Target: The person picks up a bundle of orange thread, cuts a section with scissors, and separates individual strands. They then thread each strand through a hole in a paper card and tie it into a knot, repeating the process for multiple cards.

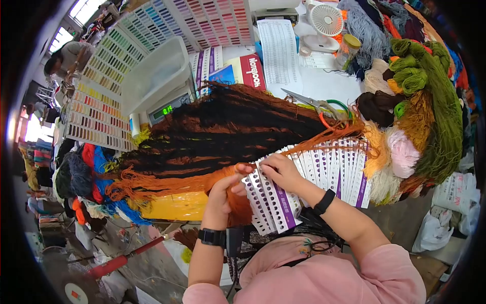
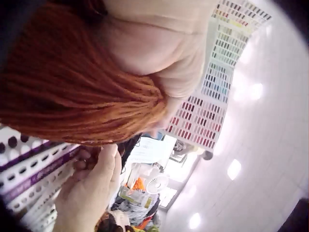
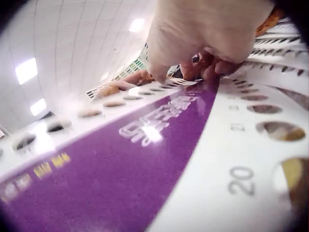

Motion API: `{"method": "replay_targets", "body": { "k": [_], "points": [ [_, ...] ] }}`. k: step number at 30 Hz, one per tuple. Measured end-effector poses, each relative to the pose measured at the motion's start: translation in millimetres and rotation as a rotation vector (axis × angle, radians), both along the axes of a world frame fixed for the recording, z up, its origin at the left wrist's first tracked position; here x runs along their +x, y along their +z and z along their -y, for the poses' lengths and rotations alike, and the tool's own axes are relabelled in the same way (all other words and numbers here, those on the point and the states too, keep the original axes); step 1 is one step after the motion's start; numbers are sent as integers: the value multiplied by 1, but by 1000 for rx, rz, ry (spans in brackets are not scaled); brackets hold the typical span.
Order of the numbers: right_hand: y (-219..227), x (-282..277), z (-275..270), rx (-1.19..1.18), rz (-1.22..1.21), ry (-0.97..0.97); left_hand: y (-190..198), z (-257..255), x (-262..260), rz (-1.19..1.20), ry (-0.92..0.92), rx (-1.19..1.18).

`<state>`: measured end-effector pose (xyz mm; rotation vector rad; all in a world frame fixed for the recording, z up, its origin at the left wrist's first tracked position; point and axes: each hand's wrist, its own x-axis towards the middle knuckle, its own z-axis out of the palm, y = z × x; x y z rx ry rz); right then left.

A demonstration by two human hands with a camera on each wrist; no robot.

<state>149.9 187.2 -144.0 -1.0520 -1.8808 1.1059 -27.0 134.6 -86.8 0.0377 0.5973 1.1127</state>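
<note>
My left hand point(image 1: 221, 195) holds a thick hank of rust-orange thread point(image 2: 91, 92), which is gathered to a narrow end at the thumb. Close to its right, my right hand point(image 1: 279, 171) pinches the far end of a white and purple hole-punched card point(image 3: 125, 159), with fingers curled at the edge. Some orange thread shows between those fingers in the right wrist view; part of the grip is hidden. Numbers stand beside the card's round holes. More such cards point(image 1: 336, 167) lie fanned out under my right wrist. Black and rust thread point(image 1: 228, 121) spreads just beyond both hands.
Scissors point(image 1: 309, 99) with orange and green handles lie beyond the thread. A clear plastic bin point(image 1: 157, 76) sits on a lit digital scale point(image 1: 169, 109). Colour charts point(image 1: 116, 61) stand behind, beside a notebook point(image 1: 251, 71) and small fan point(image 1: 325, 20). Coloured yarn hanks point(image 1: 420, 76) crowd the right.
</note>
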Motion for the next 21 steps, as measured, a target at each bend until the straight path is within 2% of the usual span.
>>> {"method": "replay_targets", "body": {
  "k": [1,3,4,5,6,7,8,9,10,11,12,14,15,16,17,18,19,20,21],
  "points": [
    [-6,0,-3,9,-44,-1,5,-1,0,-109,-42,53],
    [4,1,0,-298,-149,38,-17,7,-5,-603,-249,-92],
    [10,4,-1,-423,-199,53,-37,-5,-9,-593,-579,183],
    [10,4,-2,-426,-216,34,-28,-10,6,-668,-617,165],
    [6,4,-1,-421,-235,14,-34,-17,17,-720,-648,38],
    [1,3,0,-459,-238,-15,-68,-22,18,-894,-654,6],
    [3,6,-2,-451,-152,19,-35,-26,30,-999,-618,-58],
    [-9,2,-1,-402,-243,-9,-69,-29,21,-904,-599,173],
    [-2,3,0,-344,-183,-1,-121,-27,8,-922,-539,228],
    [-26,-4,-2,-195,-226,-52,-77,-16,18,-890,-317,272],
    [-20,-2,-2,-109,-76,-120,-36,3,27,-842,-98,304],
    [-9,-3,2,60,199,-29,-68,-1,-8,-1073,-130,55],
    [-4,-5,8,106,289,-3,-53,-9,-23,-959,-329,-256],
    [0,-6,10,122,354,-11,31,-5,-18,-1142,-601,-439],
    [3,-7,11,139,416,-18,7,4,-53,-1087,-408,-455],
    [6,-10,12,156,478,-25,-33,18,-100,-885,-91,-247],
    [10,-9,11,108,487,-2,-15,29,-125,-848,-28,-276],
    [11,-10,12,116,486,-11,-32,48,-180,-685,-57,-393],
    [9,-11,12,125,486,-21,7,57,-185,-730,88,-314]
  ]
}}
